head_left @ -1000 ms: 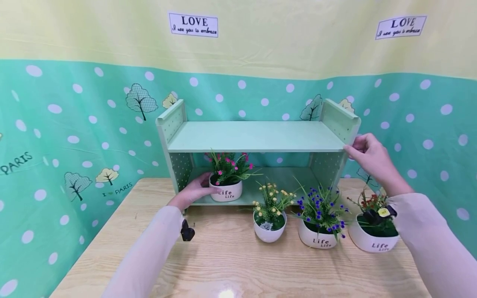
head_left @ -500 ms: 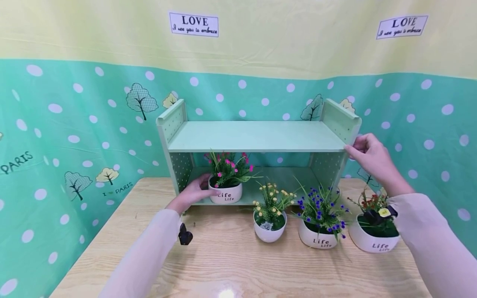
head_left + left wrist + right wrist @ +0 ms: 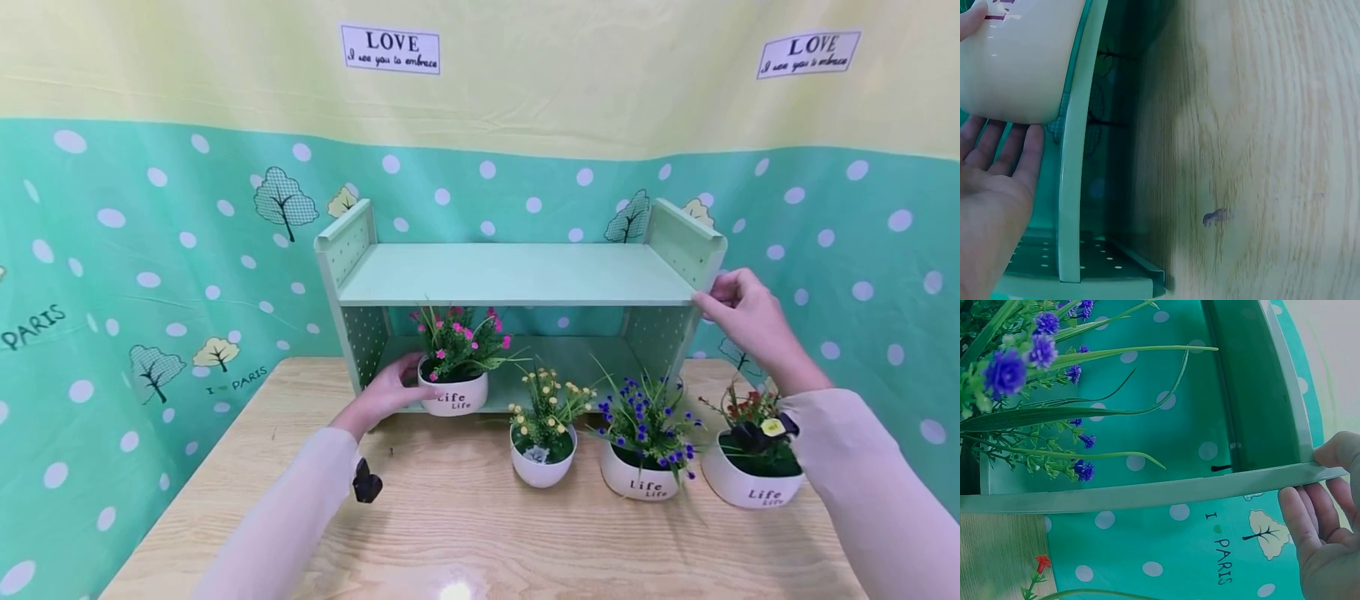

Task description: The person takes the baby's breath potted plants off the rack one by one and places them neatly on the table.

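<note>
My left hand holds a white oval flowerpot with pink flowers at the left of the green shelf's lower board. In the left wrist view the thumb lies over the lettered front, and the fingers reach the pot from its side. My right hand pinches the right side panel of the shelf, just below the upper board. In the right wrist view that hand has its thumb on one face of the panel edge and its fingers on the other.
On the wooden table, in front of the shelf, stand a round white pot with yellow flowers, a pot with blue-purple flowers and a pot with red flowers, partly behind the right sleeve. A patterned curtain hangs behind.
The pink-flower pot has shifted slightly toward the front edge of the lower board, and my left hand and forearm came back with it. The right hand keeps its place on the panel.
</note>
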{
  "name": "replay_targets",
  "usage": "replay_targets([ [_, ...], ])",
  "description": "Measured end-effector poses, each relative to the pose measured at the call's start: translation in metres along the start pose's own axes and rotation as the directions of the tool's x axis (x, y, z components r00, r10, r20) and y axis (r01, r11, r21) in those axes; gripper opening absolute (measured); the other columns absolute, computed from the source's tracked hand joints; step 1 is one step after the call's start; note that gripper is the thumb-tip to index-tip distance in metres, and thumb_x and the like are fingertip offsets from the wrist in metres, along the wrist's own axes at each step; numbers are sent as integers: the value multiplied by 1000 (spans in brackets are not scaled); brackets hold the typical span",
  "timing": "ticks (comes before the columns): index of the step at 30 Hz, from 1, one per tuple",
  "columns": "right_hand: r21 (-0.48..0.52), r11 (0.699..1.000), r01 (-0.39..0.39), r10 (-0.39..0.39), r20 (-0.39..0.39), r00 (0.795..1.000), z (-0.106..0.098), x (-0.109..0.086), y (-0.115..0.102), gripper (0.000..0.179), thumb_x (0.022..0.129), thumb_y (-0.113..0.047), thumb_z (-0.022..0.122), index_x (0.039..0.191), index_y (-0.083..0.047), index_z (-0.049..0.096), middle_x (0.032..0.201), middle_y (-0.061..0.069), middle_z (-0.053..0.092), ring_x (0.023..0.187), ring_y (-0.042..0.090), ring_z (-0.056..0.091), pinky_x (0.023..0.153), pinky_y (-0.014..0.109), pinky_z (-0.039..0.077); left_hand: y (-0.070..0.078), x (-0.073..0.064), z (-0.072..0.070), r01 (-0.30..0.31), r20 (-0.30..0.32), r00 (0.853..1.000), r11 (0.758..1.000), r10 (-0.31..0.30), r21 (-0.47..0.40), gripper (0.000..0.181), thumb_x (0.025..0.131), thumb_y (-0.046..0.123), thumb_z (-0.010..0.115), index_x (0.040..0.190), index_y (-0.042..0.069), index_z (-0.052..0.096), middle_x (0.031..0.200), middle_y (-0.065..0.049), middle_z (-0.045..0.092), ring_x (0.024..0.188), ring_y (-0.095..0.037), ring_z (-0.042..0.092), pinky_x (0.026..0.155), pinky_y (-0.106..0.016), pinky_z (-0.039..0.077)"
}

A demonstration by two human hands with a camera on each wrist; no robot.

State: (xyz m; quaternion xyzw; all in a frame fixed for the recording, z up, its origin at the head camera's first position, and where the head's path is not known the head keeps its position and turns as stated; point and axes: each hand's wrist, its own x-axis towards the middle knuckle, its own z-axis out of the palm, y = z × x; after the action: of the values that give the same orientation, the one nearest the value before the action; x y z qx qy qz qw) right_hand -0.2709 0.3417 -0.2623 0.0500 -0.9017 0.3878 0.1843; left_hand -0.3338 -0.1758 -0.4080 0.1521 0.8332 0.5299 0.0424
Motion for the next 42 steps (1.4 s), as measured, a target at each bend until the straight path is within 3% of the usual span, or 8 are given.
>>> replay_targets([
  [16,6,1000,3,-3,-2,1000,-1,1,-1,61,101,-47,54,133,3,40,121,18,53,91,13,57,70,12,48,12,-21,-3,-49,-2,999,999,49,17,91,79,34,87,151,8,37,148,-16,46,133,-33,47,108,-49,41],
  [26,18,1000,6,-6,-1,1000,-1,1,1,60,101,-46,54,133,3,39,122,18,53,90,10,57,70,13,49,11,-36,-1,-73,17,997,997,73,-2,86,81,26,86,150,7,39,147,-17,47,129,-35,51,104,-44,46],
  [42,15,1000,18,-18,-16,1000,0,0,2,59,101,-46,56,131,3,41,118,16,53,88,9,57,69,14,49,1,-63,4,-35,25,999,999,35,-22,90,81,26,86,151,3,35,146,-20,46,122,-35,55,104,-45,46],
])
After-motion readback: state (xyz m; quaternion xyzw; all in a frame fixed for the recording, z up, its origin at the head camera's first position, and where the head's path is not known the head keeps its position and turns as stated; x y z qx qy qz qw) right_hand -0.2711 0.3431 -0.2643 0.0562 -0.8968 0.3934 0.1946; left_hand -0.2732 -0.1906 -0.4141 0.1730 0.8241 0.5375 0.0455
